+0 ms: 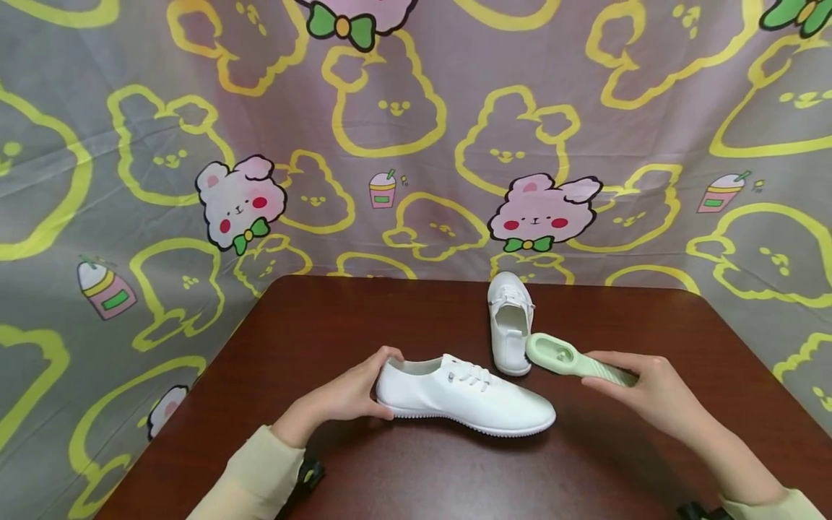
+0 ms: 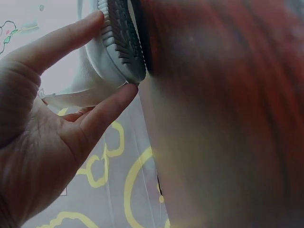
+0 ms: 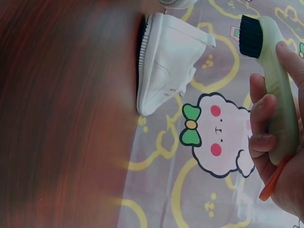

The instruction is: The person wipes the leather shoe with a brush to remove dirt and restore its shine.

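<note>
My left hand [image 1: 347, 393] grips a white lace-up shoe [image 1: 455, 397] by its heel. The shoe lies sideways before me, toe to the right. In the left wrist view, the thumb presses the ridged sole edge [image 2: 114, 35] and a fingertip touches the heel. A pale green shoe brush [image 1: 591, 367] is in my right hand [image 1: 656, 393], its fingers curled round the handle. The right wrist view shows dark bristles [image 3: 251, 37] on the brush and an orange strap [image 3: 275, 179]. The brush head is held up, apart from the gripped shoe.
A second white shoe [image 1: 507, 354] stands farther back on the dark red-brown table [image 1: 364, 310], toe toward the back, close beside the brush head. A patterned cloth [image 1: 429, 166] with cartoon figures hangs behind the table and along its sides.
</note>
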Action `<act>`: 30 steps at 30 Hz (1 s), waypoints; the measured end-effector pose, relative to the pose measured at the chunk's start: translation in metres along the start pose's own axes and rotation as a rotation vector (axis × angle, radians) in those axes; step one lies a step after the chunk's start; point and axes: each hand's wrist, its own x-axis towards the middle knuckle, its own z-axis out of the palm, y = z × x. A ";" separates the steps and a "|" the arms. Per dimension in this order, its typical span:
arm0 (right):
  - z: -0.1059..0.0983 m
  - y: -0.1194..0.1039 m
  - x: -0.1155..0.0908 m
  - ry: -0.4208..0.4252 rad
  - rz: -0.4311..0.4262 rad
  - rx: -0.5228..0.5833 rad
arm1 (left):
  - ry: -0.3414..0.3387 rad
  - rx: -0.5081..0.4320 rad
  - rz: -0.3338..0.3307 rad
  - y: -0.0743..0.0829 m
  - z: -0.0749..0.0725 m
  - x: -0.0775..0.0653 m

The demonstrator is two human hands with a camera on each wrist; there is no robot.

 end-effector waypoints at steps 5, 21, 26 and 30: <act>0.000 -0.001 0.000 -0.004 -0.002 -0.006 | -0.016 0.008 0.014 0.001 0.000 -0.002; 0.001 0.001 -0.004 -0.017 -0.002 -0.005 | -0.060 -0.133 0.002 0.001 -0.007 -0.009; 0.002 0.001 -0.007 -0.033 0.023 0.000 | -0.069 -0.279 -0.051 -0.001 -0.011 -0.007; 0.004 0.000 -0.012 -0.050 0.014 0.002 | -0.053 -0.279 -0.058 -0.001 -0.009 -0.007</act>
